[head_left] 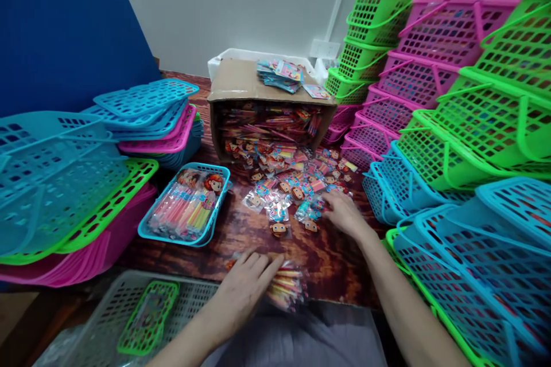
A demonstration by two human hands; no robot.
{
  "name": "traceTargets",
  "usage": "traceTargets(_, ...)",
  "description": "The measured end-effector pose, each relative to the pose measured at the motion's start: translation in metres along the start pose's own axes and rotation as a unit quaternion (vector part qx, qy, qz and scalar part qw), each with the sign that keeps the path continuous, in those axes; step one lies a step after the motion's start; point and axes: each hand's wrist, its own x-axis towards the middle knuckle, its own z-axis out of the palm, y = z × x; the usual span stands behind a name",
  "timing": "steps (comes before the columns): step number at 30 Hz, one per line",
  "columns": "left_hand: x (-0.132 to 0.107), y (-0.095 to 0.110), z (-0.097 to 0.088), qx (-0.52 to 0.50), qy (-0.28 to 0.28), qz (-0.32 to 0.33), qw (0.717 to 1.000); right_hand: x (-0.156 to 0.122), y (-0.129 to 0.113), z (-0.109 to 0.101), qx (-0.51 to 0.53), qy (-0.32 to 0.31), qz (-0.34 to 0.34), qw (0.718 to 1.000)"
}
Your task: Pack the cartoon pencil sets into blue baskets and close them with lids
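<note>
My left hand (246, 284) is closed over a bundle of small clear packets (286, 287) at the table's front edge. Yellow and pink sticks show at the bundle's right end, and part of it is hidden under my fingers. Farther back, my right hand (344, 213) reaches in from the right, its thumb and fingers a little apart at the edge of a blue-green packet (310, 207). Around it spreads a loose pile of packets (297, 175) with cartoon-head figures. They spill from a cardboard box (235, 80) lying on its side, filled with more packets.
At left, a blue basket (143, 228) holds rows of packets beside stacked baskets (38, 183) and flat blue pieces (146, 97). Filled green and pink baskets (426, 80) tower at right. Cards (282, 74) lie on the box. A grey crate (193, 287) stands at front left.
</note>
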Motion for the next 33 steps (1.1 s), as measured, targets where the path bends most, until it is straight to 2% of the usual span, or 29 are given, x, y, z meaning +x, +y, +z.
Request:
traceTargets(3, 0.009, 0.005, -0.004, 0.030, -0.022, 0.010, 0.999, 0.025, -0.001, -0.006, 0.003, -0.001, -0.013, 1.000)
traceTargets(6, 0.012, 0.010, -0.008, 0.057, -0.014, 0.007, 0.998, 0.047, -0.004, -0.005, -0.002, -0.001, -0.012, 1.000)
traceTargets(10, 0.009, 0.011, -0.008, 0.066, -0.002, 0.003, 0.998, 0.054, -0.003, 0.004, -0.028, -0.002, -0.006, 1.000)
traceTargets(12, 0.008, 0.009, -0.007, 0.068, -0.002, -0.001, 0.998, 0.049, 0.001, 0.006, -0.045, 0.002, 0.007, 0.999)
traceTargets(15, 0.009, 0.006, -0.004, 0.062, -0.008, -0.001, 0.998, 0.033, 0.008, 0.004, -0.011, 0.001, 0.028, 1.000)
traceTargets(18, 0.011, 0.003, -0.003, 0.051, -0.017, -0.002, 0.999, 0.013, 0.005, -0.001, 0.105, -0.005, 0.045, 0.993)
traceTargets(20, 0.013, 0.003, -0.005, 0.052, -0.024, -0.004, 0.998, 0.001, -0.006, 0.000, 0.256, -0.003, 0.043, 0.966)
traceTargets(21, 0.013, 0.004, -0.006, 0.054, -0.026, -0.004, 0.998, -0.005, -0.014, 0.002, 0.337, -0.005, 0.034, 0.941)
traceTargets(23, 0.013, 0.005, -0.008, 0.061, -0.021, 0.003, 0.998, -0.015, -0.032, 0.011, 0.432, -0.023, 0.009, 0.901)
traceTargets(24, 0.013, 0.006, -0.009, 0.065, -0.015, 0.007, 0.998, -0.019, -0.041, 0.016, 0.443, -0.036, -0.002, 0.896)
traceTargets(28, 0.011, 0.009, -0.009, 0.073, 0.001, 0.012, 0.997, -0.032, -0.066, 0.036, 0.415, -0.054, -0.015, 0.908)
traceTargets(33, 0.011, 0.009, -0.008, 0.076, 0.004, 0.009, 0.997, -0.050, -0.084, 0.046, 0.375, 0.009, 0.032, 0.927)
